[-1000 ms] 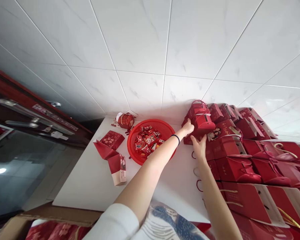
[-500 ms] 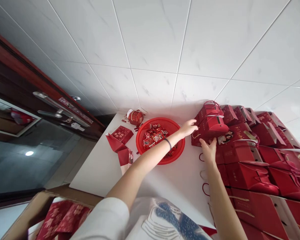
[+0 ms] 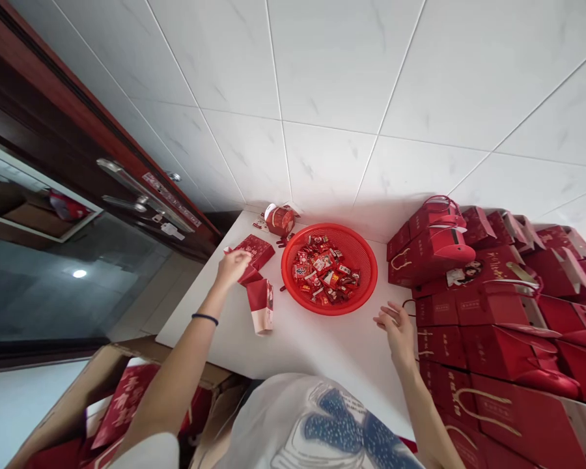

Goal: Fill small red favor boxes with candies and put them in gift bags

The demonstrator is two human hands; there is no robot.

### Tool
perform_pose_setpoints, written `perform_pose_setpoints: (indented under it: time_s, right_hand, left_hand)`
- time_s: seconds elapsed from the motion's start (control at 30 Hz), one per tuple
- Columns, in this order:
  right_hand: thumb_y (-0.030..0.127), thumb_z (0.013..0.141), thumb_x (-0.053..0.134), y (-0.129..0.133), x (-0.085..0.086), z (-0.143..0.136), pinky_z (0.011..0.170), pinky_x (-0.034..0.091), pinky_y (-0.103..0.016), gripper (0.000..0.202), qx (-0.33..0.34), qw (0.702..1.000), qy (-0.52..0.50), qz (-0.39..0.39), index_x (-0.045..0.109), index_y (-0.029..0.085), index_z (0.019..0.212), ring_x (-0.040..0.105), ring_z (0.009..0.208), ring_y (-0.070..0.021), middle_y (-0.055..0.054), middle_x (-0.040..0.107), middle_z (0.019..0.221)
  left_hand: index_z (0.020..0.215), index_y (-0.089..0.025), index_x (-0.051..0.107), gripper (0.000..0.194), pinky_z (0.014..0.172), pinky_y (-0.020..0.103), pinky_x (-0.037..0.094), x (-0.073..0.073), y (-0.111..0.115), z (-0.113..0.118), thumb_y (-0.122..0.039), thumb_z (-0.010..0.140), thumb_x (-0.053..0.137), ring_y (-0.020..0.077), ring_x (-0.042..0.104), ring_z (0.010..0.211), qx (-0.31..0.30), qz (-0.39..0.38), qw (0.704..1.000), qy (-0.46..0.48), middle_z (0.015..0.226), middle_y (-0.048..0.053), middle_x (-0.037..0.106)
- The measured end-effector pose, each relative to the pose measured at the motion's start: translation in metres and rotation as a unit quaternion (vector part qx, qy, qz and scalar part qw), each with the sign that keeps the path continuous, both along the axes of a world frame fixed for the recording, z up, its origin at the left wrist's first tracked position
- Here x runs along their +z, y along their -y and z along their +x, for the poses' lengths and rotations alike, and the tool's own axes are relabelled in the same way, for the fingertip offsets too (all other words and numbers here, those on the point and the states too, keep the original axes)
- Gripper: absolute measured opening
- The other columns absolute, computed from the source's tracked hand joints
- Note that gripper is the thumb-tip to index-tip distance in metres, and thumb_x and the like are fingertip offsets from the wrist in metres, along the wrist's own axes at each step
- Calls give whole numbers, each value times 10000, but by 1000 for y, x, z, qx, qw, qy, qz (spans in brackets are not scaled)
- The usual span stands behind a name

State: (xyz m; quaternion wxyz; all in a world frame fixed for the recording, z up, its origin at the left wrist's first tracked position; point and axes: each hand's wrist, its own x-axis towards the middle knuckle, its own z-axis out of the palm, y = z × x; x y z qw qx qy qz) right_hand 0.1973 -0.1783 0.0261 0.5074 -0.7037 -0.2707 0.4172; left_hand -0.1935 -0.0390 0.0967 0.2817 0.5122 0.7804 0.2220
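Note:
My left hand (image 3: 233, 267) is at the open flap of a red patterned box (image 3: 256, 251) on the left of the white table; its fingers are pinched at the flap's edge. Below that box stands a small open red and white carton (image 3: 260, 303). A round red basket (image 3: 374, 273) holds many wrapped candies (image 3: 325, 270). My right hand (image 3: 394, 322) hovers over the table at the basket's lower right, fingers apart, with nothing in it. Finished-looking red gift boxes (image 3: 432, 244) with cord handles are packed along the right side.
A round red container (image 3: 279, 220) stands at the table's back left, near the tiled wall (image 3: 332, 156). At lower left, a cardboard carton (image 3: 78, 397) holds red boxes. A dark door (image 3: 68, 124) with a metal handle is on the left.
My left hand has moved from the stacked gift boxes across the basket to the patterned box on the left. My right hand has drawn back from the gift boxes. The view has shifted.

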Motion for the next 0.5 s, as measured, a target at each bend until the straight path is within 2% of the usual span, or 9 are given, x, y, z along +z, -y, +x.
perform_pose_setpoints:
  time_s: [0.07, 0.1, 0.17, 0.23, 0.33, 0.43, 0.5]
  right_hand:
    - [524, 621, 725, 6, -3, -10, 706, 589, -399, 577, 23, 1000, -4, -12, 607, 165, 1056, 686, 673, -193, -118, 696, 1002]
    - [517, 615, 727, 9, -4, -16, 697, 589, -401, 563, 34, 999, -6, -16, 612, 166, 1040, 685, 661, -195, -118, 700, 989]
    - [499, 620, 719, 14, -5, -27, 695, 589, -406, 535, 57, 998, -3, -18, 616, 173, 1031, 688, 650, -197, -114, 707, 985]
    - [483, 641, 698, 18, -5, -37, 698, 586, -407, 504, 84, 996, 6, -13, 616, 181, 1035, 691, 649, -197, -109, 711, 990]
    - [475, 669, 663, 22, -5, -47, 683, 576, -394, 475, 117, 993, 23, -3, 611, 190, 1046, 692, 643, -195, -109, 718, 1004]
    - [482, 688, 644, 26, -7, -51, 653, 566, -377, 454, 145, 989, 37, 0, 615, 197, 1040, 691, 636, -195, -113, 728, 1011]
    - [489, 695, 640, 29, -9, -52, 639, 563, -372, 444, 158, 986, 45, -1, 621, 200, 1032, 691, 629, -196, -109, 735, 1001]
  left_hand:
    - [995, -141, 665, 297, 898, 395, 511, -7, 27, 5, -379, 817, 659, 306, 682, 1008, 5, -46, 999, -27, 988, 111, 729]
    - [1081, -149, 649, 436, 886, 405, 513, -11, 40, 11, -457, 777, 698, 337, 672, 1045, 6, -62, 997, -43, 1040, 130, 716]
    - [1329, -168, 518, 740, 865, 418, 517, -19, 63, 25, -569, 736, 707, 367, 656, 1099, 0, -105, 991, -88, 1198, 177, 655]
    - [1466, -177, 346, 897, 856, 418, 516, -27, 83, 35, -587, 746, 689, 365, 659, 1106, -10, -138, 985, -100, 1276, 207, 603]
    - [1494, -171, 256, 919, 835, 394, 516, -37, 105, 36, -540, 767, 681, 349, 677, 1076, -26, -151, 985, -81, 1243, 205, 618]
    - [1465, -140, 300, 945, 801, 359, 518, -49, 124, 27, -469, 699, 744, 345, 683, 1061, -56, -168, 981, -76, 1196, 197, 654]
    - [1423, -137, 384, 920, 776, 338, 518, -57, 135, 21, -417, 642, 780, 334, 691, 1035, -71, -177, 978, -83, 1147, 171, 691]
